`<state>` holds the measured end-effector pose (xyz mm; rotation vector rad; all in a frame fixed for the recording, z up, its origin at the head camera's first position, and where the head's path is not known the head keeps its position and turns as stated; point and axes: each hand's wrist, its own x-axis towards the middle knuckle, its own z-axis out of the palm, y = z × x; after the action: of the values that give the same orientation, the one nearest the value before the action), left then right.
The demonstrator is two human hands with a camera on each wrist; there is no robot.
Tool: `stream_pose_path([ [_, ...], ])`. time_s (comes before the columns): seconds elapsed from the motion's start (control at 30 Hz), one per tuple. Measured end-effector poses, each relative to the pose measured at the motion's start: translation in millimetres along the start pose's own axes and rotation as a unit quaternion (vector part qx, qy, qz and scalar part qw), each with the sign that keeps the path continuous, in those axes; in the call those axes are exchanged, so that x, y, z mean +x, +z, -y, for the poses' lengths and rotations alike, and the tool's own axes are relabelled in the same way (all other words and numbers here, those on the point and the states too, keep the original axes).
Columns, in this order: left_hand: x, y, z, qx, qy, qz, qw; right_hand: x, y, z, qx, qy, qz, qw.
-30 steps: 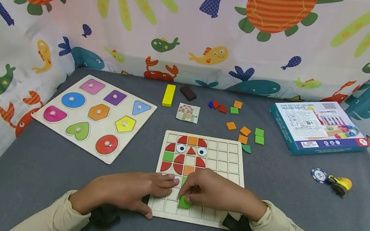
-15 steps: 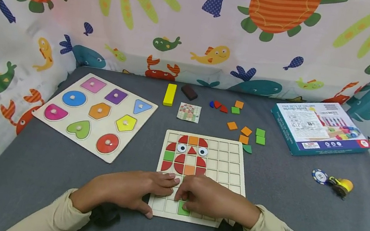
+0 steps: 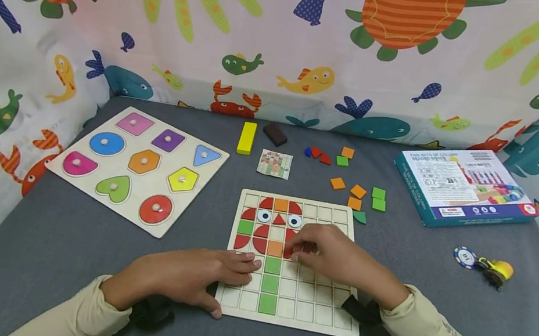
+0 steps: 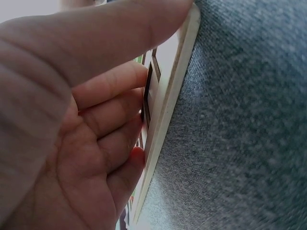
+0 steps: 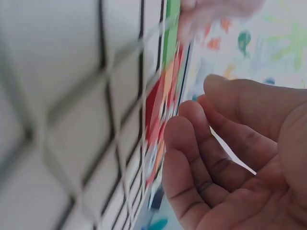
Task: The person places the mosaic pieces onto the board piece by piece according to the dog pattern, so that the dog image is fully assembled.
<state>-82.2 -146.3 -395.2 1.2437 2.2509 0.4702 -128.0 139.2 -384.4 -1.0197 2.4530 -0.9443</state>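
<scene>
A wooden grid board (image 3: 315,313) lies flat on the grey table. On its upper left part, red quarter-round pieces (image 3: 259,246), orange squares (image 3: 275,249) and two eye pieces (image 3: 264,215) form a pattern. Below them three green squares (image 3: 270,283) fill a column of cells. My left hand (image 3: 194,275) rests on the board's lower left side, fingers extended over the cells and thumb at the edge. Above the grid's middle, my right hand (image 3: 332,254) has loosely bent fingers; the right wrist view shows its thumb apart from the fingertips (image 5: 180,136), with nothing between.
Loose orange squares (image 3: 337,183), green squares (image 3: 378,204) and a small pattern card (image 3: 274,164) lie behind the board. A yellow block (image 3: 246,138) and a dark block (image 3: 275,134) are farther back. A knobbed shape puzzle (image 3: 106,165) lies left, a box (image 3: 467,187) right.
My right hand has let go of the lowest green square and lifted away toward the back right, uncovering the column of green squares. The left hand stays in place.
</scene>
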Motion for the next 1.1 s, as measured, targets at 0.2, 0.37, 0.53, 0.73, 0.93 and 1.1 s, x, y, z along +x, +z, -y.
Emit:
stream_pose_path([
  [0.2,-0.1,0.3,0.1,-0.004,-0.001,0.002,1.0000,-1.2,-21.3,-22.9,-0.020,0.051,-0.064,0.9965],
  [0.37,-0.3,0.7,0.3,-0.004,0.005,0.001,1.0000,-4.6,-32.0,-42.4,-0.024,0.075,-0.109,0.9909],
  [0.53,-1.0,0.2,0.6,-0.005,0.005,0.000,1.0000,-6.1,-40.4,-61.3,-0.017,0.106,-0.145,0.9836],
  [0.73,-0.7,0.0,0.0,-0.014,0.000,0.003,0.9999,-6.4,-53.1,-75.2,-0.009,0.135,-0.159,0.9780],
  [0.93,-1.6,-0.7,-0.5,-0.015,-0.006,0.004,0.9999,0.2,-65.5,-87.7,-0.014,0.158,-0.143,0.9770],
  [1.1,-1.2,-0.9,-0.2,-0.015,-0.001,0.002,0.9999,0.3,-67.9,-96.7,-0.034,0.181,-0.123,0.9751],
])
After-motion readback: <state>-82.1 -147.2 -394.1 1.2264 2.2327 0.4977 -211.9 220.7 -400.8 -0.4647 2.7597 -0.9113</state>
